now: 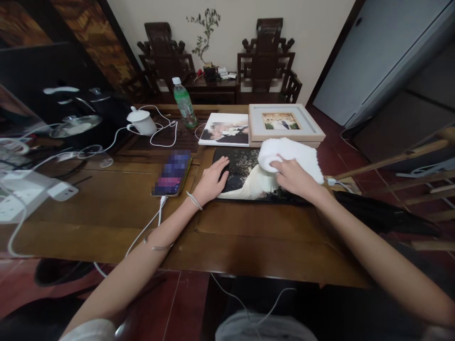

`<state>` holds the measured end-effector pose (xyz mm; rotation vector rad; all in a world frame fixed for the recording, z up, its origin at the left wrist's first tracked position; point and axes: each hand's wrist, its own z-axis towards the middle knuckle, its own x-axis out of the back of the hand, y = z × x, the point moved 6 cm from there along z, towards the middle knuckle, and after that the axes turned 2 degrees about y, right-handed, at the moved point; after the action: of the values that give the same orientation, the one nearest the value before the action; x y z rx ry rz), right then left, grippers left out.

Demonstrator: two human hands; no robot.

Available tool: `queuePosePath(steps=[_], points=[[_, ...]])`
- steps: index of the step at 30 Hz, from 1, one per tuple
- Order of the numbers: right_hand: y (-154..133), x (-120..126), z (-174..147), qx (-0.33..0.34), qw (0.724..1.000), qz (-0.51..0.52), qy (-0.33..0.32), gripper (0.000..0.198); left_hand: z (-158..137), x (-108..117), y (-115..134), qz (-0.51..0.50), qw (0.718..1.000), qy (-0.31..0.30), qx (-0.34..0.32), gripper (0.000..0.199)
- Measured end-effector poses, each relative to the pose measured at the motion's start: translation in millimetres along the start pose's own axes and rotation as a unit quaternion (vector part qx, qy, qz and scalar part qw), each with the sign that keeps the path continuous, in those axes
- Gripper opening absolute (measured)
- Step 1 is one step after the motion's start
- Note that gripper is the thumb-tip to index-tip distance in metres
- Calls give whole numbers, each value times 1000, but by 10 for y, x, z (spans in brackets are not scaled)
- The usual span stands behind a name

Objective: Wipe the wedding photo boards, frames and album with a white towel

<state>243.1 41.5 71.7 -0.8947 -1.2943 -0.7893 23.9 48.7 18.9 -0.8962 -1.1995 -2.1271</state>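
Observation:
A dark photo panel (236,168) with a pale dress in its picture lies flat on the wooden table (249,237) before me. My left hand (213,180) rests on the panel's left side, its fingers stretched out. Over the panel's right part, my right hand (293,177) grips a fluffy white cloth (296,154). The cloth covers the upper right of the panel, so that corner is hidden. Just left of my left hand is a phone (173,173) with a lit screen, plugged into a white cable (161,208).
Behind the panel are a white photo album (223,129) and a framed picture (284,123). A green-labelled bottle (185,104), a lidded white cup (142,121), a black pot (80,132) and a power strip (26,194) stand leftward. Loose cables cross the table's left side.

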Motion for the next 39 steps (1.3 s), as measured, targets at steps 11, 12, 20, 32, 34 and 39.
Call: queuePosePath(steps=[11,12,20,32,34,39], points=[[-666,115,-659,135,985,94,-49,41,-5,-3,-15,2,1000,-6,-7,41],[-616,153,-764,126,986,95,-55,40,-5,-2,-13,0,1000,-5,-9,41],[176,321,-698,11,992,126,-24,16,0,4,-6,-1,1000,-4,-10,40],[637,280,272,-7,993,111,26,7,-12,13,3,-8,1000,-1,-5,40],[580,268,113,-12,993,109,37,9,-13,9,2,-7,1000,-1,-5,40],[229,228,-588,-12,992,125,17,14,-13,0,7,-1,1000,-1,-4,41]])
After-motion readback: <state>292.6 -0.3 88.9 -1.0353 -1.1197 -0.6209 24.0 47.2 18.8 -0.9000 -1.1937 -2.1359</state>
